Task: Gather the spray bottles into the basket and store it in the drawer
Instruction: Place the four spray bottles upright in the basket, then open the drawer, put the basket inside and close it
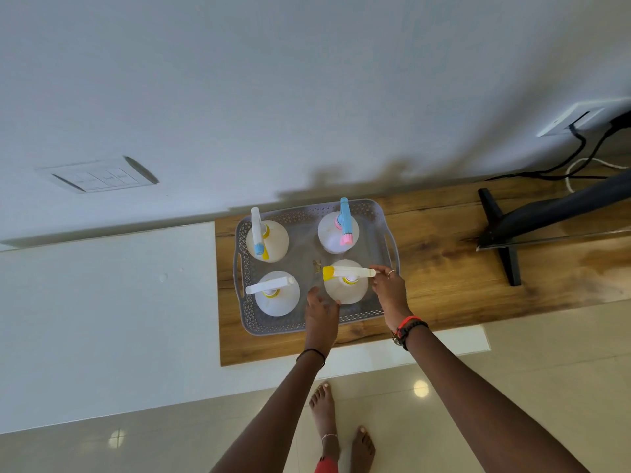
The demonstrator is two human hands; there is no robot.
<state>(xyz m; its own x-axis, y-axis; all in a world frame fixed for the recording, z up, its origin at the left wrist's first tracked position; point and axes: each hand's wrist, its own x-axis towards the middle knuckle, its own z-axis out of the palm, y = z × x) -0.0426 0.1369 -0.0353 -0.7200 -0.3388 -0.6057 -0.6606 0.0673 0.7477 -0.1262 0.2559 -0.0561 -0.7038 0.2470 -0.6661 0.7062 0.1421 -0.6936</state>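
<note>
Standing at 4 o'clock in the grey basket on the wooden top, the yellow-nozzled spray bottle has its head pinched by the right hand and its body cupped by the left hand.

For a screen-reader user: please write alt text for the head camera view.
Four spray bottles stand in a grey perforated basket on a wooden counter; the right hand pinches the sprayer head of the near-right bottle while the left hand cups its body. A dark TV stand sits to the right.
</note>
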